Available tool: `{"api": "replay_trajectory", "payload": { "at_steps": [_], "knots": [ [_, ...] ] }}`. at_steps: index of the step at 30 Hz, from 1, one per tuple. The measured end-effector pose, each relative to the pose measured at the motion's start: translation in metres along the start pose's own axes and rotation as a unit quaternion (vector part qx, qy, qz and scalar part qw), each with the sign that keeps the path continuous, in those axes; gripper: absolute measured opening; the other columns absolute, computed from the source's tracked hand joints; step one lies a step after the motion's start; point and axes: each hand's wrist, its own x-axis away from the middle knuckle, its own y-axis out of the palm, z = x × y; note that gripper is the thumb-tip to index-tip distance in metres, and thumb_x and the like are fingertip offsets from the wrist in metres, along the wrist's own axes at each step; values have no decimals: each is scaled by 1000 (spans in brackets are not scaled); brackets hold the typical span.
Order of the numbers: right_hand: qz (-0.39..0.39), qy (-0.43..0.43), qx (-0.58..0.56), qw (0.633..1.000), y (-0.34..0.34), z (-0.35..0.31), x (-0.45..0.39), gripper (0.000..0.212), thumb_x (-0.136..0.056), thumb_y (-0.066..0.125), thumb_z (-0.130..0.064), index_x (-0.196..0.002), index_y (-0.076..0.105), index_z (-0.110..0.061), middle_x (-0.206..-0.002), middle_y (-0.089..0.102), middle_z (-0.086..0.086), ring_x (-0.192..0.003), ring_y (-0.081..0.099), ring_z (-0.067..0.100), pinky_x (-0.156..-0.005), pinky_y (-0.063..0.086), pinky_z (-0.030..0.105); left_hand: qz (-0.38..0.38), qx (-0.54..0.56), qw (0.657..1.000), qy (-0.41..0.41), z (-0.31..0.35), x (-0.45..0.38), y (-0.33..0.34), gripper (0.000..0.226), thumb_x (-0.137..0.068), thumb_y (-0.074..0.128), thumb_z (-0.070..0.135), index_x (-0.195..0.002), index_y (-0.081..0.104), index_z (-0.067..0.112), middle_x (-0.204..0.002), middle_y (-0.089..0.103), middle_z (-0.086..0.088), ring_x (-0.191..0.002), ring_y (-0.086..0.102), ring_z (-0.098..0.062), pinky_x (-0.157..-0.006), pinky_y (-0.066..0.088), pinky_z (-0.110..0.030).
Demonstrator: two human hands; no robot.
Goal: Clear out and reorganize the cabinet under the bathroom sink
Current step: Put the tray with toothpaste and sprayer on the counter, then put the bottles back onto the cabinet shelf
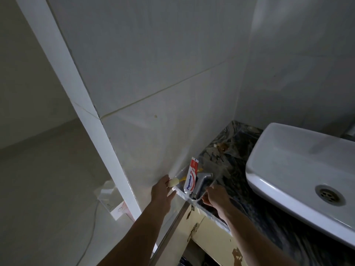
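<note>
A clear plastic tray (pixel 180 193) sits on the dark marble counter (pixel 232 150) beside the wall. In it lie a red-and-white toothpaste tube (pixel 190 178), a yellow-handled brush (pixel 177 181) and a chrome spray nozzle (pixel 201 184). My left hand (pixel 161 192) grips the tray's left end, fingers next to the brush's pale head. My right hand (pixel 216 195) holds the tray's near right edge, close to the nozzle's base. Below the counter edge the cream cabinet front (pixel 209 229) with peeling paint shows; its inside is dark and mostly hidden.
A white basin (pixel 288 169) with a metal drain (pixel 328 194) fills the right of the counter. Tiled walls close in behind and to the left. A white door frame (pixel 92 120) runs diagonally; a clear bag (pixel 109 196) lies on the floor beyond it.
</note>
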Motion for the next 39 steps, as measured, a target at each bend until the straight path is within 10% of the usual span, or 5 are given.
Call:
{"api": "replay_trajectory", "payload": {
  "at_steps": [13,19,27,39],
  "knots": [
    [-36,-16,11,999,-5,3,26,9,-96,50,-24,-94,55,-16,-82,59,1,-69,57,10,-61,45,17,-36,-38,999,-1,9,49,2,46,-97,53,32,-136,40,13,-145,38,-15,-132,39,-30,-111,29,-45],
    [18,21,-56,998,-27,38,85,15,-95,52,-13,-108,58,-9,-87,64,10,-77,61,19,-66,49,26,-71,-243,967,-10,-5,74,-35,33,-89,65,27,-112,52,6,-110,54,-12,-105,56,-27,-91,46,-39],
    [102,87,-99,986,-52,118,215,15,-94,56,-12,-102,65,-3,-99,69,13,-72,64,21,-59,50,25,-288,-536,791,51,-57,131,-65,14,-93,58,29,-94,59,15,-93,64,-3,-73,60,-11,-68,45,-24],
    [131,246,-53,959,-90,312,350,12,-93,57,-14,-95,63,-4,-95,70,13,-72,63,19,-62,49,25,-460,-762,456,23,-260,228,-141,39,-91,60,33,-120,60,7,-125,60,-13,-117,55,-27,-97,42,-30]
  ]
}}
